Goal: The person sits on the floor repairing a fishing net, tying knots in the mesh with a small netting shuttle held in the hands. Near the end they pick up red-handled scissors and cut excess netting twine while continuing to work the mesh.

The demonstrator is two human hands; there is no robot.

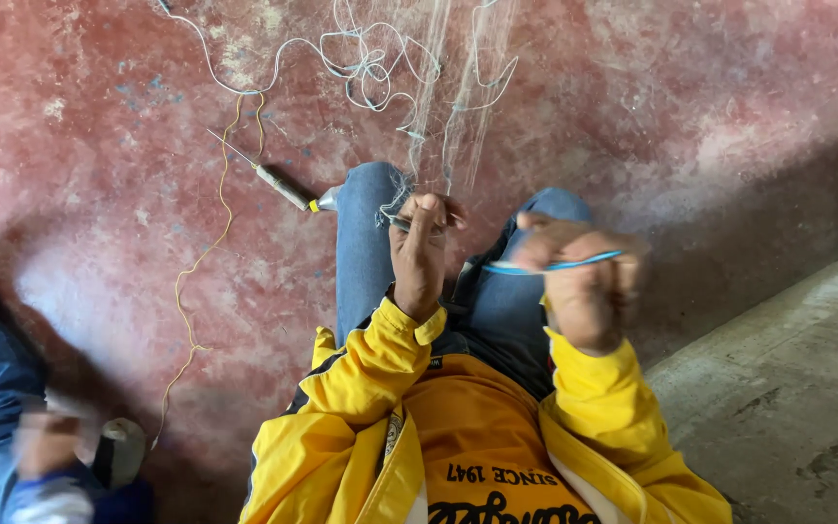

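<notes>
My left hand (423, 247) is closed on strands of a thin white net (438, 107) that stretches away over my knees. A little to the right, my right hand (579, 277) is blurred and grips a slim blue netting needle (560, 264) held crosswise. Both hands hover above my blue-jeaned legs (366, 243), with yellow jacket sleeves (370, 374) below them. Loose white twine (361, 58) lies tangled on the red floor beyond.
A thin tool with a pale handle (273, 181) lies on the worn red floor (99, 146) by my left knee, and a yellow cord (201, 257) trails past it. Another person's blue sleeve and hand (21, 427) show at lower left. Grey concrete (788, 388) lies at right.
</notes>
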